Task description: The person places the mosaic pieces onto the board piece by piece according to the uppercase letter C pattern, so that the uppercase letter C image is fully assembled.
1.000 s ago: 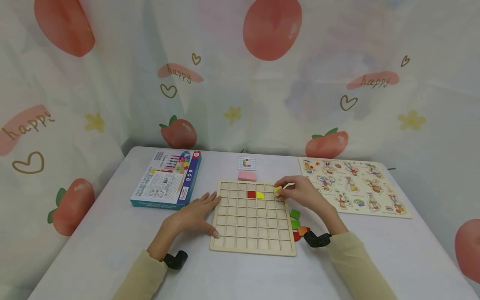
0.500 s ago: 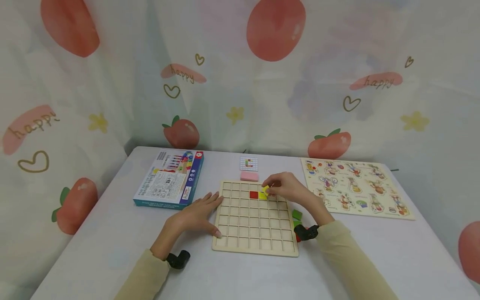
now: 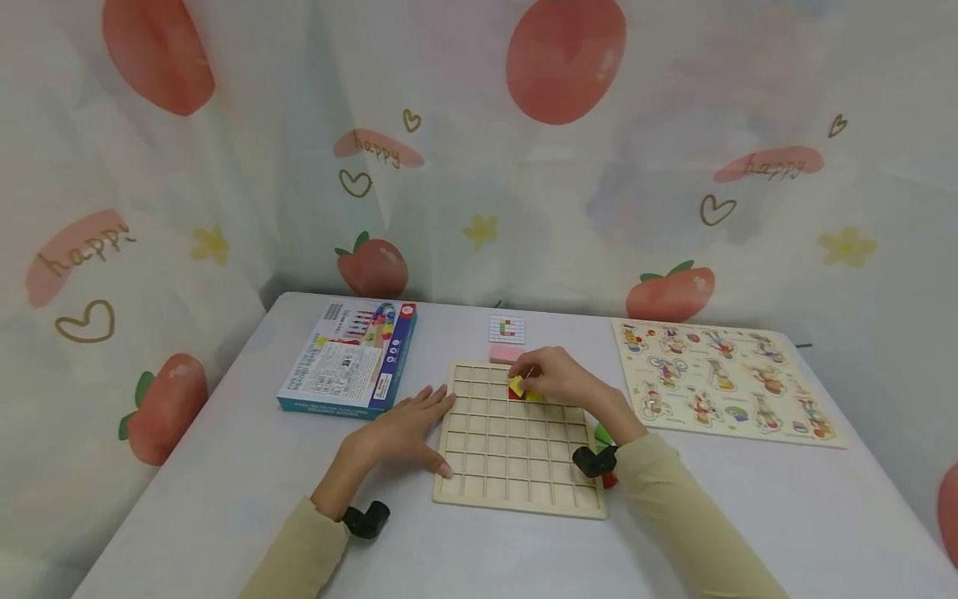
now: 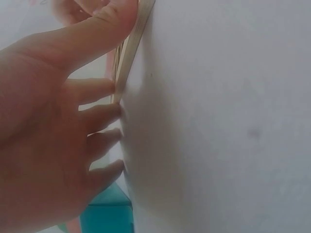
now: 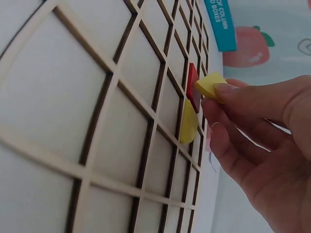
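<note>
The right hand (image 3: 557, 381) pinches a small yellow wooden tile (image 5: 210, 85) just above a red square tile (image 5: 192, 86). The left hand (image 3: 404, 428), fingers spread, presses the square wooden grid board (image 3: 516, 453) by its edge.

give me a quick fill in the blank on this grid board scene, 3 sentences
The right hand pinches a small ____ tile over the wooden grid board. The left hand rests flat against the board's ____ edge. Two tiles already lie in the grid: a yellow one and a ____ one.

Missing words: yellow; left; red
</note>
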A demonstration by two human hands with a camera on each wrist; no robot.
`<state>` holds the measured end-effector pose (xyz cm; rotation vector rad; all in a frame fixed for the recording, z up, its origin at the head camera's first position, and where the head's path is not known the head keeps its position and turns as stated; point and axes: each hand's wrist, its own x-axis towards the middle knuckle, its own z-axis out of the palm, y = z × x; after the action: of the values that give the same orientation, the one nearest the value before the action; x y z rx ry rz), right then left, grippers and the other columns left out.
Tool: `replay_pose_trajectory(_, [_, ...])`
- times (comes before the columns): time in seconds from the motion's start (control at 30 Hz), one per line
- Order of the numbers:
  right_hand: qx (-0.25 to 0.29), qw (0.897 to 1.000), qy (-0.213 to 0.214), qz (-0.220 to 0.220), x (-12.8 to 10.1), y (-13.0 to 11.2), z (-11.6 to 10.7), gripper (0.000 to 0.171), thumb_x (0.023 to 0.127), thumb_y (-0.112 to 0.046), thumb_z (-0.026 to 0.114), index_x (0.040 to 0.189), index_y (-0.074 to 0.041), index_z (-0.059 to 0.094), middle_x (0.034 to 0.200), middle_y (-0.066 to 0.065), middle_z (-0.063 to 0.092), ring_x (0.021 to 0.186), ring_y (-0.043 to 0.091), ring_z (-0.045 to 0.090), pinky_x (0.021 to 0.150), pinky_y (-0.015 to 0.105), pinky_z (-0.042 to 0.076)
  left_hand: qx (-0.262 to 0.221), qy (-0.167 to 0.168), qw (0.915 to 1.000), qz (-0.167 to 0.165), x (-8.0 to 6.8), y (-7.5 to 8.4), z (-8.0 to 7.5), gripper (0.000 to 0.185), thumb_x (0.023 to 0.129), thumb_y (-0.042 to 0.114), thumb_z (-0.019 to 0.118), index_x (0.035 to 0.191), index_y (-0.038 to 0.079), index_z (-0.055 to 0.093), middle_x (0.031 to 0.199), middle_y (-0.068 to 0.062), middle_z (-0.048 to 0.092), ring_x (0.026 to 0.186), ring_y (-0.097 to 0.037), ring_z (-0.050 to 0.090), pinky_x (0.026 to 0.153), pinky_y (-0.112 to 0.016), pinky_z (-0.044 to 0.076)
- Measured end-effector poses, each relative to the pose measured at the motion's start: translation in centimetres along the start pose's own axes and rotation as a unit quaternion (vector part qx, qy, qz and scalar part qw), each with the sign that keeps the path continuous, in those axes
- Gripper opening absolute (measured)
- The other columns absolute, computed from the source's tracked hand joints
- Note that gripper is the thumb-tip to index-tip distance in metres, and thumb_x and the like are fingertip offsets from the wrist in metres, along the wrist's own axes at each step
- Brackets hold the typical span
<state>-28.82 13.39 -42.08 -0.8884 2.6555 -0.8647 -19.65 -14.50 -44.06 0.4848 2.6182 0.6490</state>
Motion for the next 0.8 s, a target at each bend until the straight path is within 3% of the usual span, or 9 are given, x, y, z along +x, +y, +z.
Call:
replay_pose_trajectory(0.23, [0.02,1.0,-0.007,0.004,1.1,-0.6,0.7,0.017,0.093,-0.003,0.073,0.11,-0.002,0.072,0.096,0.005,0.075,0.085,0.014,0.067,0.08,0.033,0.059,0.008,0.0,1.0,-0.004,0.0,0.0,0.0,0.109,0.077,0.048,0.088,0.164,0.017,0.029,0.173,-0.004,0.016,0.161,-0.028,0.008,0.13,-0.053,0.014])
replay_pose_trajectory(0.43, [0.013,1.0,-0.023,-0.001,1.8,-1.1,1.0,0.013,0.094,-0.002,0.07,0.104,-0.005,0.079,0.1,0.006,0.078,0.078,0.013,0.063,0.074,0.031,0.057,0.012,-0.002,0.9999,-0.001,0.0,0.1,0.0,0.11,0.077,0.047,0.088,0.164,0.016,0.029,0.173,-0.004,0.017,0.161,-0.028,0.009,0.13,-0.054,0.014])
replay_pose_trajectory(0.63, [-0.002,1.0,-0.03,-0.005,2.2,-1.4,1.2,0.014,0.095,-0.005,0.071,0.102,-0.009,0.082,0.104,0.004,0.079,0.093,0.016,0.067,0.085,0.036,0.059,0.015,-0.005,0.9999,-0.001,0.2,0.0,0.0,0.11,0.077,0.05,0.087,0.164,0.017,0.028,0.173,-0.003,0.016,0.161,-0.028,0.008,0.13,-0.053,0.014])
replay_pose_trajectory(0.8, [-0.014,0.999,-0.04,-0.017,2.5,-1.6,1.4,0.016,0.095,-0.004,0.071,0.105,-0.009,0.082,0.104,0.004,0.078,0.091,0.016,0.067,0.079,0.032,0.058,0.015,-0.005,0.9999,-0.005,0.2,-0.2,0.1,0.11,0.077,0.05,0.087,0.164,0.018,0.028,0.173,-0.003,0.016,0.162,-0.028,0.008,0.13,-0.054,0.015])
